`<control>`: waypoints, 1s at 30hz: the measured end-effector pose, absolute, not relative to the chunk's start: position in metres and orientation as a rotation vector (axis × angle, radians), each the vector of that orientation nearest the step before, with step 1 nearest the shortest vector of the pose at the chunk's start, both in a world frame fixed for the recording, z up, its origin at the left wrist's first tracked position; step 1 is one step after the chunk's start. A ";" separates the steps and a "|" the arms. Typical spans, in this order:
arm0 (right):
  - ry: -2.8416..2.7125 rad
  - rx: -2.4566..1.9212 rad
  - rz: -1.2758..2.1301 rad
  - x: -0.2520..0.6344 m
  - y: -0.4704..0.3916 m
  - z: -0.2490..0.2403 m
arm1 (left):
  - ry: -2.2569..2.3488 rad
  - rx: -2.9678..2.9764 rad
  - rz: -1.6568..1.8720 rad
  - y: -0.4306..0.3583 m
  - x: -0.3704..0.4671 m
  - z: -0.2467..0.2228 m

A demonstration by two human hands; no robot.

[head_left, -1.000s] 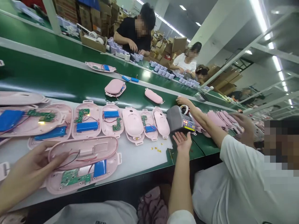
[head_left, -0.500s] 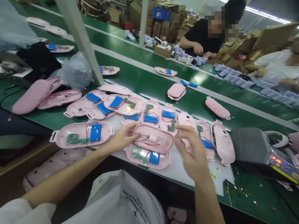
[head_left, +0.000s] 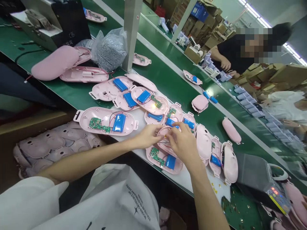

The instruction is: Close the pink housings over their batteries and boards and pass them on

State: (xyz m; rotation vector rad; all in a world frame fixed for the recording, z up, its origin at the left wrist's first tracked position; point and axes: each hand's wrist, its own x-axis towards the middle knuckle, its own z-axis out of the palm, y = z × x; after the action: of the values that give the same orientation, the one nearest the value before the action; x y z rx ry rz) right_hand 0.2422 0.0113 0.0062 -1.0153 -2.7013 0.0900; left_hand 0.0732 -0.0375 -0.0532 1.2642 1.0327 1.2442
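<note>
My left hand [head_left: 150, 135] grips the left rim of a pink plastic shell half [head_left: 163, 147], thumb on its inside. My right hand [head_left: 181, 139] reaches over the same shell, its fingers pinched close to the left thumb around a small yellow piece [head_left: 165, 136] that looks like tape. Thin wires run inside this shell, and the hand covers much of it. Just below lies another open pink shell [head_left: 178, 167] with a green circuit board [head_left: 156, 155] and a blue battery pack [head_left: 170, 162]. To the left, a similar open shell [head_left: 105, 112] carries a board and a blue battery.
Several more pink shells [head_left: 203, 140] line the white mat [head_left: 192, 179]. A black machine [head_left: 254, 171] with lit red digits stands at right, near yellow scraps [head_left: 214, 188]. A grey post [head_left: 131, 35] rises beyond a plastic bag [head_left: 111, 48]. Two people work across the green bench [head_left: 165, 76].
My right hand has come leftward, from open fingers at the shell's right end to a pinch near my left thumb. The camera view has turned and tilted left.
</note>
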 end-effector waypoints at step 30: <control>-2.414 -0.664 -0.002 0.282 -0.062 -0.003 | 0.775 2.253 0.620 -0.060 0.043 -0.026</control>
State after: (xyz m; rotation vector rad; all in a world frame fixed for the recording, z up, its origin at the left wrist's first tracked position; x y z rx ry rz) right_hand 0.2821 -0.0624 -0.0034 -0.6642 -2.4141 -0.0020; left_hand 0.0432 -0.0599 -0.0261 2.2530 0.7754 0.6203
